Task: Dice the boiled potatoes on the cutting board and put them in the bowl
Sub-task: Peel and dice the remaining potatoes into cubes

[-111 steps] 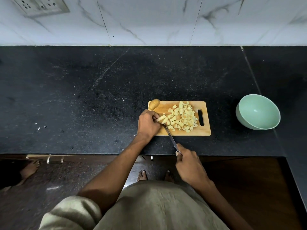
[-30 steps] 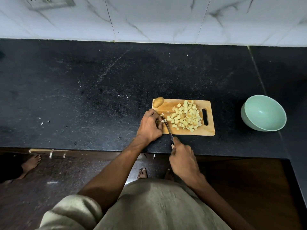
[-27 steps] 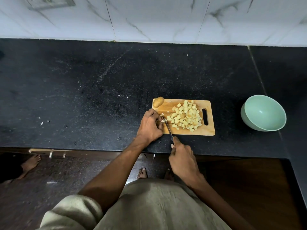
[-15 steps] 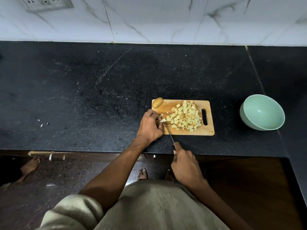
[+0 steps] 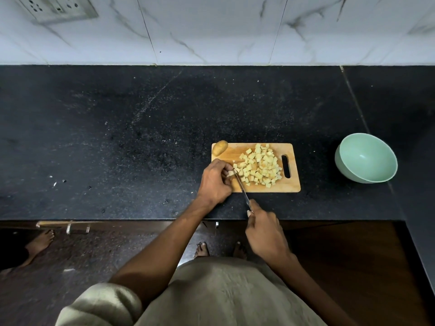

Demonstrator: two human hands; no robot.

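My left hand [image 5: 215, 181] pinching small potato piece [image 5: 231, 173] on cutting board [image 5: 288, 185]; my right hand [image 5: 264, 232] gripping knife [image 5: 242, 188], blade beside piece; diced pile [image 5: 260, 167] right of blade; bowl [image 5: 367, 158] well apart

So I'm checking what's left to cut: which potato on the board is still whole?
The potato at the far left corner of the cutting board: rounded, with its skin on, apart from the pile of diced pieces.

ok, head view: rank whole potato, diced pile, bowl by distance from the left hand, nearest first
1. Diced pile: just right of the left hand, mid-board.
2. Whole potato: beyond the hand, at the board's far-left corner.
3. Bowl: far right, off the board on the counter.
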